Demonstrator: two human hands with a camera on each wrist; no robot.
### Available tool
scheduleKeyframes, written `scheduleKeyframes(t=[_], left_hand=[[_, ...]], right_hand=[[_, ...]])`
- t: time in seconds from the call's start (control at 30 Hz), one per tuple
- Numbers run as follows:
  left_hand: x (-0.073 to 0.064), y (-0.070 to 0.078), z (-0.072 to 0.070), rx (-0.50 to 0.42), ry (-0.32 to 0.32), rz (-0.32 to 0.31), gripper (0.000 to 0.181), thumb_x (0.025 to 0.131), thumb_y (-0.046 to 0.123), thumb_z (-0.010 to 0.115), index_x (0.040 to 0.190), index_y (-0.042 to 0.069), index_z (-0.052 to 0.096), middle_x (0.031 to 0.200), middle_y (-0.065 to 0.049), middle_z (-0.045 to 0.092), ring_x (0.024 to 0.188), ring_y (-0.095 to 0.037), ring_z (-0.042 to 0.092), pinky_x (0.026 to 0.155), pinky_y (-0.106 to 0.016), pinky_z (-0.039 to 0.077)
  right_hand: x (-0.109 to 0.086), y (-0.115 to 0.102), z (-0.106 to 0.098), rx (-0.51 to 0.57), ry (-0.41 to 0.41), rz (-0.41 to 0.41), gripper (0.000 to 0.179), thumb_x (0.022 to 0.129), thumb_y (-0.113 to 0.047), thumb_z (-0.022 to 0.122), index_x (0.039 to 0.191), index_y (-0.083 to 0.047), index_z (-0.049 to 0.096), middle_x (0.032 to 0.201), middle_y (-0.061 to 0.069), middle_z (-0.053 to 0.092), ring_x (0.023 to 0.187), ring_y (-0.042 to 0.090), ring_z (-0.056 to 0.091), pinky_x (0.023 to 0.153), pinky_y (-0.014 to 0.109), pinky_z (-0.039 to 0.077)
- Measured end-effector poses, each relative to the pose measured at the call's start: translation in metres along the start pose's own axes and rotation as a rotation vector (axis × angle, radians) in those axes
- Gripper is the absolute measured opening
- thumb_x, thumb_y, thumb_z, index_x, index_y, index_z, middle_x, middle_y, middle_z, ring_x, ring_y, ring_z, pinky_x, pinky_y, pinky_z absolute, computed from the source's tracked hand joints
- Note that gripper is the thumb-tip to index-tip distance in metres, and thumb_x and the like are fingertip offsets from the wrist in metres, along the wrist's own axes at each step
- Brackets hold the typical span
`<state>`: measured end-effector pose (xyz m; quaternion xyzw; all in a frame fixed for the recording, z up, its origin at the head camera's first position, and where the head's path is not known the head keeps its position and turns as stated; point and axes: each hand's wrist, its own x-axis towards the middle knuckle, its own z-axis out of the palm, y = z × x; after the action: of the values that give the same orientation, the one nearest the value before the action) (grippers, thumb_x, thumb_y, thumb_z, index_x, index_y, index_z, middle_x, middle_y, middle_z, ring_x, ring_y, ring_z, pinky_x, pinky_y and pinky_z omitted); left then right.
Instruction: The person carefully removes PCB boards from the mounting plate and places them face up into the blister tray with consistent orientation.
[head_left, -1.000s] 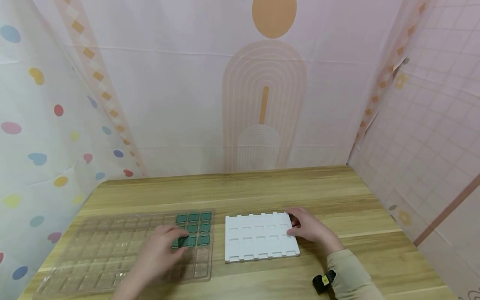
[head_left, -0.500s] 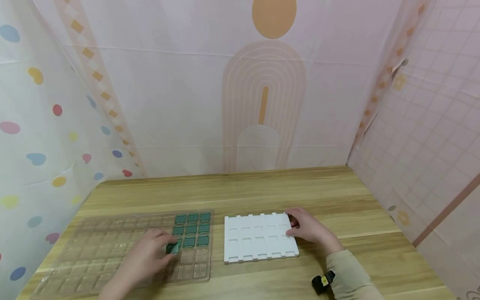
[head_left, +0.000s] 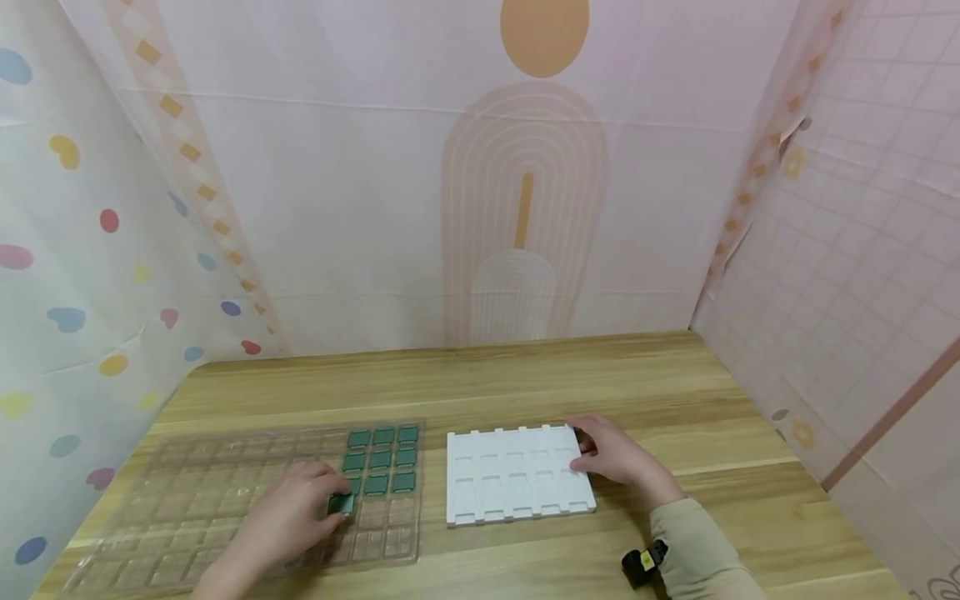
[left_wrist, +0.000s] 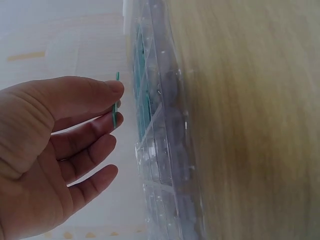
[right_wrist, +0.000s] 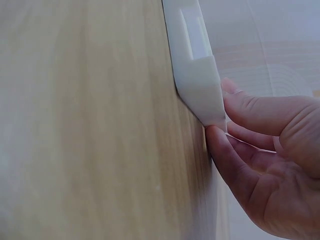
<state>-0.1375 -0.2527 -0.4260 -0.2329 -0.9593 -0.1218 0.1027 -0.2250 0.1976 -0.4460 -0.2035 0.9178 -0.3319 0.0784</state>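
Observation:
Between thumb and fingertips my left hand (head_left: 288,510) pinches a small green circuit board (head_left: 342,503). In the left wrist view this board (left_wrist: 115,112) is seen edge-on, just apart from the clear plastic tray (left_wrist: 172,90). Several more green circuit boards (head_left: 380,459) lie in rows in the pockets at the right end of the clear tray (head_left: 225,467); my fingers partly cover one. My right hand (head_left: 617,454) holds the right edge of a white slotted tray (head_left: 517,477). In the right wrist view, thumb and index finger grip the corner of the white tray (right_wrist: 202,95).
Both trays lie on a wood-grain table (head_left: 525,375), with a narrow gap between them. A small black device (head_left: 641,567) with a yellow mark sits by the right sleeve (head_left: 701,546). Patterned cloth (head_left: 360,208) hangs behind and at both sides.
My left hand has moved left and toward me with the circuit board, from over the third row to the pockets below it. The right hand keeps its grip on the white tray.

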Motion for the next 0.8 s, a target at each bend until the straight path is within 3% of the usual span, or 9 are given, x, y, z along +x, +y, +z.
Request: scheduleKeyframes(t=[0.4,0.8], left_hand=[[-0.0005,-0.0044,0.0043,-0.029,-0.101,-0.015,0.023,0.071,0.015,0.088,0.089,0.018,0.074,0.093,0.009,0.065,0.091,-0.021,0.060,0.083,-0.046,0.051],[-0.0001,-0.0042,0.0078,-0.038,-0.125,-0.021,0.022,0.072,0.016,0.087,0.089,0.018,0.074,0.091,0.010,0.063,0.088,-0.017,0.058,0.078,-0.042,0.052]], right_hand=[[0.0002,-0.0012,0.0005,0.011,0.004,-0.005,0.062,0.086,-0.008,0.077,0.138,0.008,0.049,0.125,0.019,0.054,0.093,0.020,0.055,0.080,0.034,0.050],[-0.0010,-0.0030,-0.0006,0.010,0.001,-0.008,0.062,0.085,-0.008,0.078,0.137,0.009,0.050,0.125,0.020,0.054,0.094,0.020,0.056,0.080,0.035,0.051]])
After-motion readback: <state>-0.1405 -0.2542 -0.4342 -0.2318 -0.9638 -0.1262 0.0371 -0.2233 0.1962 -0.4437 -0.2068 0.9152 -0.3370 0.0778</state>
